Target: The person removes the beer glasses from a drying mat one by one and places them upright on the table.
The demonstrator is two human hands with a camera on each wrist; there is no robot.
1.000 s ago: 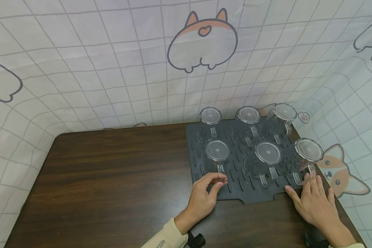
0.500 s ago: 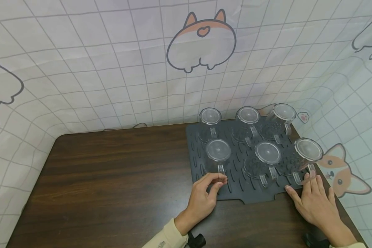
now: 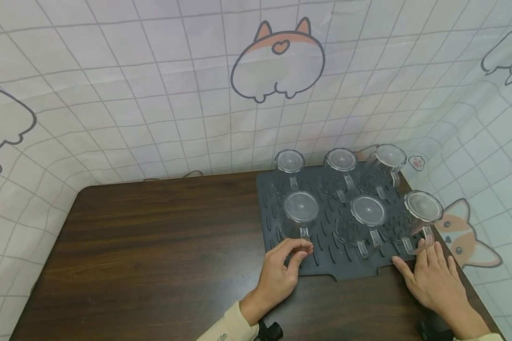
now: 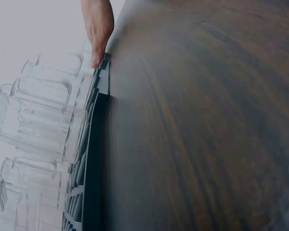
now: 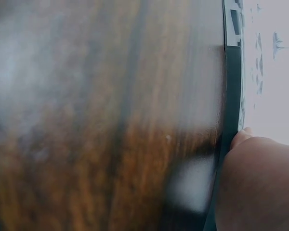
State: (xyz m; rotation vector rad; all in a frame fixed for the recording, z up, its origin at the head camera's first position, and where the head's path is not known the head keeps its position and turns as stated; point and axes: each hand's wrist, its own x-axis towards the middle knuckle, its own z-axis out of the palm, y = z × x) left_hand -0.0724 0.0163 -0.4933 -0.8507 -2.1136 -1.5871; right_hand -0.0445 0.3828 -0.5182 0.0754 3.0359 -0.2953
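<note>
Clear glass mugs stand upside down on a dark grey ridged mat (image 3: 320,260), three behind and three in front. At the front-left mug (image 3: 301,208), my left hand (image 3: 279,270) pinches the handle between thumb and fingers; the mug rests on the mat. My right hand (image 3: 439,284) lies with fingers extended over the mat's front right corner, fingertips beside the handle of the front-right mug (image 3: 424,207). Between them is the front-middle mug (image 3: 368,211). The right wrist view shows the right hand (image 5: 260,183) against the mat's edge (image 5: 232,91).
A brown wooden table (image 3: 153,246) extends left of the mat. Behind and to the right hangs a white grid-patterned cloth (image 3: 153,94) with cartoon animals. The back row has a left mug (image 3: 289,162), a middle mug (image 3: 341,161) and a right mug (image 3: 390,156).
The front-left mug has shifted very slightly to the right, the left hand still at its handle. Both hands have stayed nearly in place, and the head view has moved a little.
</note>
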